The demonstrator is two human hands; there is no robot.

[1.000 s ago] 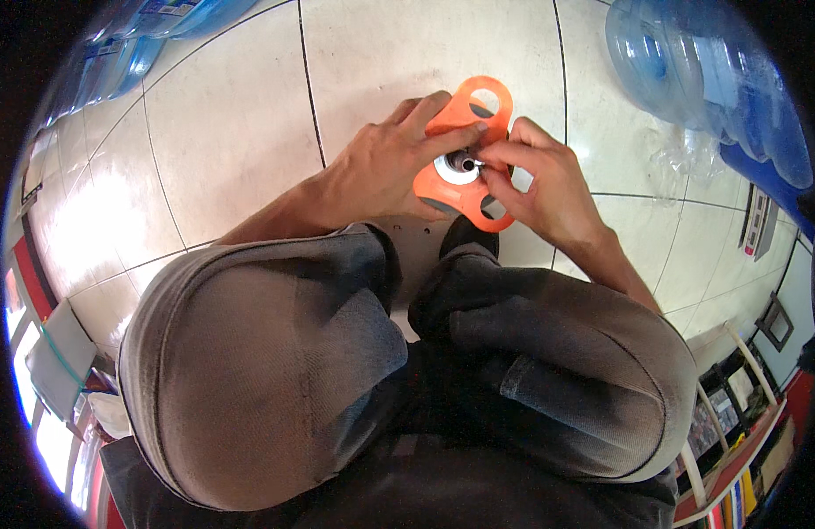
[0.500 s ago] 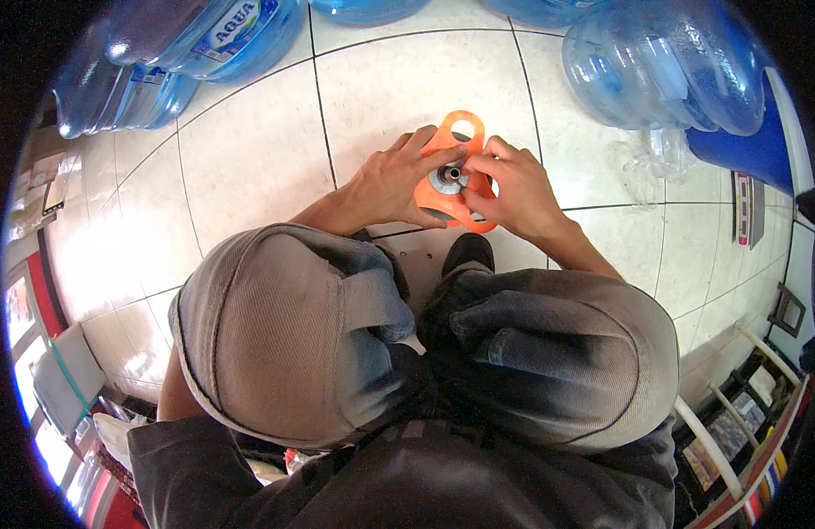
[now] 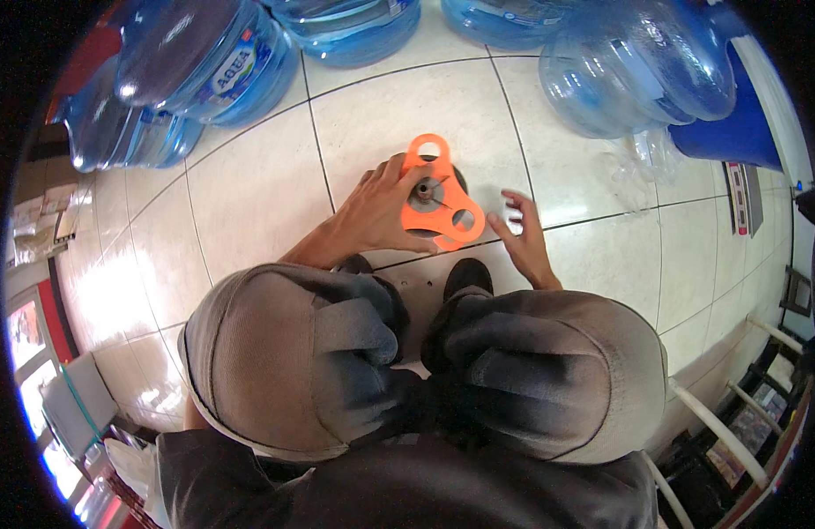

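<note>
In front of my feet is an orange three-lobed plate (image 3: 442,216) with round holes in its lobes. A grey disc with a short metal stub (image 3: 424,189) sits at its centre, and a dark round part shows beneath it. My left hand (image 3: 376,207) grips the plate from the left, thumb across its top and fingers round its edge. My right hand (image 3: 526,240) is to the right of the plate, apart from it, its fingers spread and holding nothing.
Large blue water bottles (image 3: 354,31) stand along the far side, more at far left and far right. Crumpled clear plastic (image 3: 641,159) lies by a blue container (image 3: 729,141). A white-railed rack (image 3: 720,432) is at lower right. My knees flank the near floor.
My right hand has let go of the orange plate's centre and moved right and nearer to me. The plate has turned and shifted slightly left in the picture. My left hand still holds it.
</note>
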